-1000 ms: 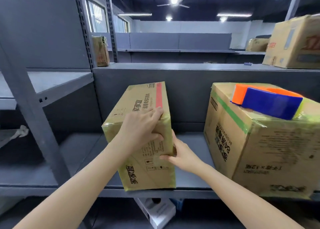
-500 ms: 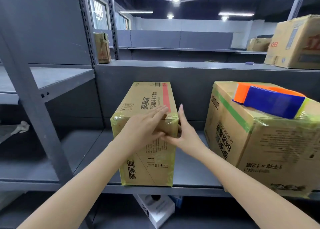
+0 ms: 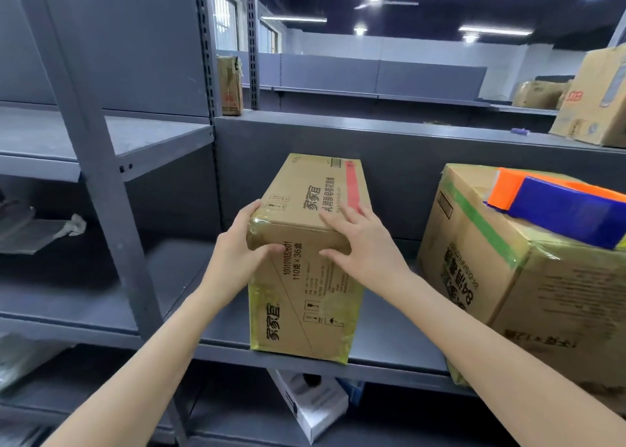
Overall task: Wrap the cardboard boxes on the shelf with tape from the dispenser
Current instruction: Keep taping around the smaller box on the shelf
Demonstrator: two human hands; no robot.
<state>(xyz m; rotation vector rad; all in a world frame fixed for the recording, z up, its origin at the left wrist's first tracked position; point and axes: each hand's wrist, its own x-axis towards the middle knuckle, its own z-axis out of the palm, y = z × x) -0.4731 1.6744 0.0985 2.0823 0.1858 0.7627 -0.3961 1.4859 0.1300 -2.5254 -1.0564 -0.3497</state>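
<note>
Both bare forearms reach up from 6 o'clock. The left hand (image 3: 237, 250) grips the upper left corner of the narrow brown cardboard box (image 3: 305, 294), its thumb lying across the front face and its fingers curled round the side. The right hand (image 3: 366, 243) presses on the top, fingers straight and spread, thumb on the front. The box stands upright at the centre on the grey metal shelf (image 3: 389, 328). At 3 o'clock, a larger brown cardboard box (image 3: 491, 277) carries the orange and blue tape dispenser (image 3: 559, 209).

The narrow cardboard box (image 3: 305, 297) stands at the front edge of the shelf (image 3: 389, 345), left of the larger cardboard box (image 3: 491, 277) (a gap between them). The tape dispenser (image 3: 559, 209) lies on the larger one. A small box (image 3: 315, 409) sits beneath the shelf.
</note>
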